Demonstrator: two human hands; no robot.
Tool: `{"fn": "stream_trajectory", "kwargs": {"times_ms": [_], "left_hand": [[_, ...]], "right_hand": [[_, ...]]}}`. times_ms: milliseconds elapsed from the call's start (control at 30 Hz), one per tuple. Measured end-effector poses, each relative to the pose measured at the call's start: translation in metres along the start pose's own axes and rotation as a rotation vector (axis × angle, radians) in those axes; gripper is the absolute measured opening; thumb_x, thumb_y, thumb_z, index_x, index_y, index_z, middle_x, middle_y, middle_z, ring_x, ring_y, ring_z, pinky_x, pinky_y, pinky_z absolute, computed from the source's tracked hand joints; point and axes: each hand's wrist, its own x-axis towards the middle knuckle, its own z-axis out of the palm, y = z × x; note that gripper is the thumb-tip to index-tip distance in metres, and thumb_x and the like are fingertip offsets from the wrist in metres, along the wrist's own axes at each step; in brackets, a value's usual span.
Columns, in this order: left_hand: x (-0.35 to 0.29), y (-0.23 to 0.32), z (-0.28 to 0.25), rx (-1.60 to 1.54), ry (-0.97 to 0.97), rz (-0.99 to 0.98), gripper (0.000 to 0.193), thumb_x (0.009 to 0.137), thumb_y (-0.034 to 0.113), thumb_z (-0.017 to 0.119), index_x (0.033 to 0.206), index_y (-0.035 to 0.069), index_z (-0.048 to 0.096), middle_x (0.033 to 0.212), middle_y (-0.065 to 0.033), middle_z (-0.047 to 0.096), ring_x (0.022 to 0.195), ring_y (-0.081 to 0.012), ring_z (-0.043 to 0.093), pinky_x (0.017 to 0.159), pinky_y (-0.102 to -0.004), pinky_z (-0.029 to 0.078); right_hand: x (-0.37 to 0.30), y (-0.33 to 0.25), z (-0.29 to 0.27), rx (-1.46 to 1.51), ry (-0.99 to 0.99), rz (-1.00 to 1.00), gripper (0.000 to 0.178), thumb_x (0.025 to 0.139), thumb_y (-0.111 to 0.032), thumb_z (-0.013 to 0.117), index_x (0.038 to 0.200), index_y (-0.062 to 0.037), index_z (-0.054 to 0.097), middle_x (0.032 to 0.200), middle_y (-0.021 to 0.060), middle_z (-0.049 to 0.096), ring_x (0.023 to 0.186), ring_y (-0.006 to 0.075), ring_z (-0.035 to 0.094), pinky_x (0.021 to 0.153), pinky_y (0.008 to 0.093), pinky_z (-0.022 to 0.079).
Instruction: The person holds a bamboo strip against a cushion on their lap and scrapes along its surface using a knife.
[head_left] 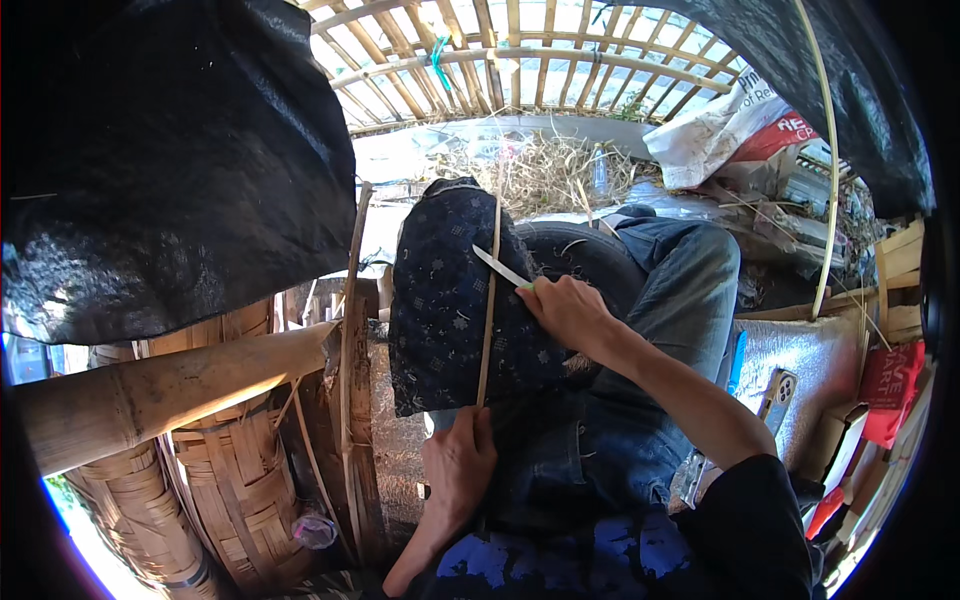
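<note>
A thin bamboo strip (489,325) lies lengthwise over a dark patterned cloth (435,300) spread across my left leg. My left hand (459,458) is closed on the strip's near end, close to my body. In my right hand (572,314) is a knife (502,268) with a pale blade and a bit of green by the grip. Its blade points to the upper left and crosses the strip over the upper part of the cloth. Most of the knife's handle is hidden in my fist.
A thick bamboo pole (190,385) and woven bamboo baskets (225,470) stand at the left, under a black plastic sheet (180,190). Dry shavings (510,165) lie ahead, beside a clear bottle (600,170). A phone (778,398) and a red bag (890,395) are at the right.
</note>
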Motion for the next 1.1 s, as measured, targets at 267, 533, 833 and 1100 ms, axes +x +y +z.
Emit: {"fn": "stream_trajectory", "kwargs": {"times_ms": [267, 533, 833, 1100], "left_hand": [[-0.019, -0.008, -0.019, -0.287, -0.095, -0.170, 0.018, 0.088, 0.019, 0.057, 0.083, 0.002, 0.062, 0.058, -0.0165, 0.060, 0.051, -0.0263, 0.062, 0.046, -0.0346, 0.045], [-0.012, -0.021, -0.027, -0.644, -0.371, -0.394, 0.028, 0.091, 0.025, 0.054, 0.086, -0.001, 0.062, 0.059, -0.0034, 0.055, 0.053, -0.0080, 0.052, 0.050, -0.0237, 0.040], [0.025, -0.013, -0.022, -0.725, -0.306, -0.437, 0.031, 0.095, 0.030, 0.047, 0.084, 0.002, 0.059, 0.053, 0.0021, 0.046, 0.045, -0.0043, 0.041, 0.041, -0.0219, 0.031], [0.036, -0.014, -0.009, -1.279, -0.407, -0.599, 0.029, 0.098, 0.028, 0.040, 0.081, 0.007, 0.051, 0.045, 0.0044, 0.032, 0.031, -0.0058, 0.028, 0.033, -0.0208, 0.021]], "right_hand": [[0.050, 0.025, -0.004, 0.179, 0.256, -0.085, 0.044, 0.096, -0.034, 0.041, 0.071, -0.0007, 0.055, 0.058, 0.0204, 0.056, 0.054, 0.0375, 0.058, 0.049, 0.0456, 0.046], [0.071, 0.015, -0.016, 1.132, 0.014, 0.142, 0.034, 0.090, -0.031, 0.058, 0.074, -0.0052, 0.044, 0.060, 0.0022, 0.049, 0.045, 0.0079, 0.043, 0.042, 0.0259, 0.041], [0.061, -0.005, -0.012, 0.957, 0.055, 0.039, 0.037, 0.090, -0.032, 0.057, 0.069, -0.0051, 0.042, 0.057, 0.0062, 0.048, 0.048, 0.0125, 0.046, 0.045, 0.0315, 0.041], [-0.033, -0.006, -0.019, 0.458, 0.176, -0.458, 0.032, 0.094, -0.021, 0.050, 0.069, -0.0009, 0.048, 0.051, 0.0168, 0.047, 0.045, 0.0376, 0.050, 0.041, 0.0433, 0.037]]}}
